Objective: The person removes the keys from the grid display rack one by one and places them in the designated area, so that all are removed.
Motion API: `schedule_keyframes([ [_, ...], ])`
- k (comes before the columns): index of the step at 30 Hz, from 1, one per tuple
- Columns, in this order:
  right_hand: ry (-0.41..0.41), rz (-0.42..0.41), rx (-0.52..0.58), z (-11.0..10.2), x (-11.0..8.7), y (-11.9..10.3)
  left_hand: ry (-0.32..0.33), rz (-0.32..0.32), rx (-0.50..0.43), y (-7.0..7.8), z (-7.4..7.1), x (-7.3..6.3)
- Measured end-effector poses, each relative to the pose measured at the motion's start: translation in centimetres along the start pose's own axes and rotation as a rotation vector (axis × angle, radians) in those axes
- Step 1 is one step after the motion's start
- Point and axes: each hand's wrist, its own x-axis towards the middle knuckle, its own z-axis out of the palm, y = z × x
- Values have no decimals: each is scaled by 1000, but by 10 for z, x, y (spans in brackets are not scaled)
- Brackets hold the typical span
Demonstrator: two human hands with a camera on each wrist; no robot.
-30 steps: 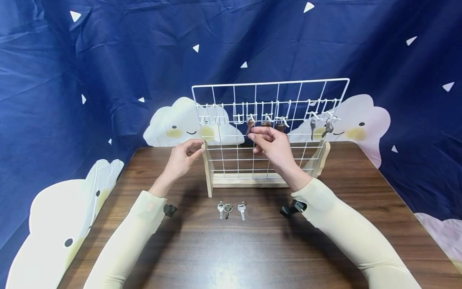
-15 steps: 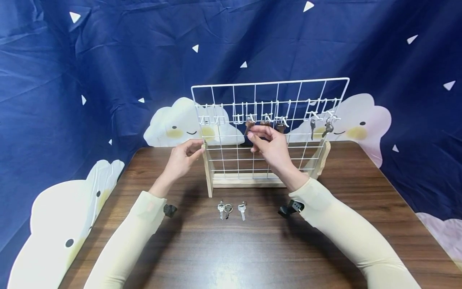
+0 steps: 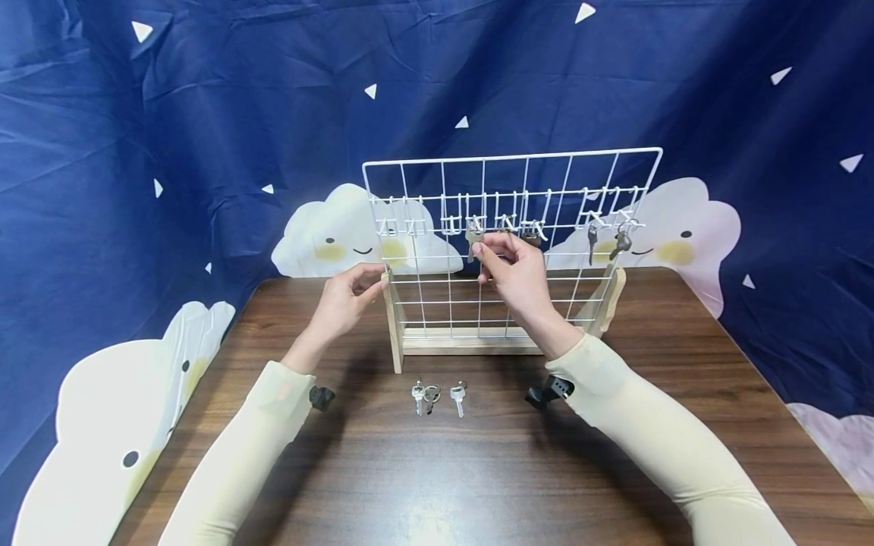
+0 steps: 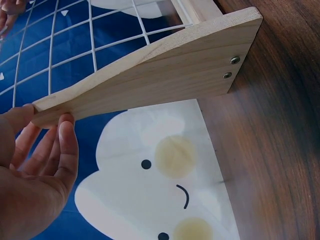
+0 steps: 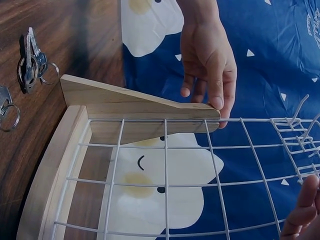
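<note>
A white wire grid rack point(image 3: 510, 156) on a wooden stand bears a row of hooks. My left hand point(image 3: 344, 298) pinches the top end of the stand's left wooden side panel point(image 4: 165, 75), thumb on one face and fingertips on the other. At a hook left of the rack's middle, my right hand point(image 3: 517, 277) pinches a key point(image 3: 473, 241) between thumb and forefinger, its ring end right at the hook. Only the fingers point(image 5: 302, 210) of this hand show in the right wrist view, and the key is hidden there.
More keys hang to the right, among them a dark key point(image 3: 592, 244) and another key point(image 3: 620, 243) near the end. On the brown table point(image 3: 382, 462), in front of the stand, lie a silver key point(image 3: 458, 399) and a ringed bunch of keys point(image 3: 419, 398).
The key at the right hand's fingertips has turned from a slant to nearly upright and looks lighter. The right hand has shifted only slightly; the left hand stays on the wooden panel.
</note>
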Motion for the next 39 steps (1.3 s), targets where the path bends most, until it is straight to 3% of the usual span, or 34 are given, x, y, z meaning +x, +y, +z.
schedule_keyframes([
  [22, 1, -59, 37, 1, -3, -6, 1, -13, 4, -1, 0, -1],
  [39, -21, -116, 39, -7, -21, -12, -7, -20, -4, 2, -1, -1],
])
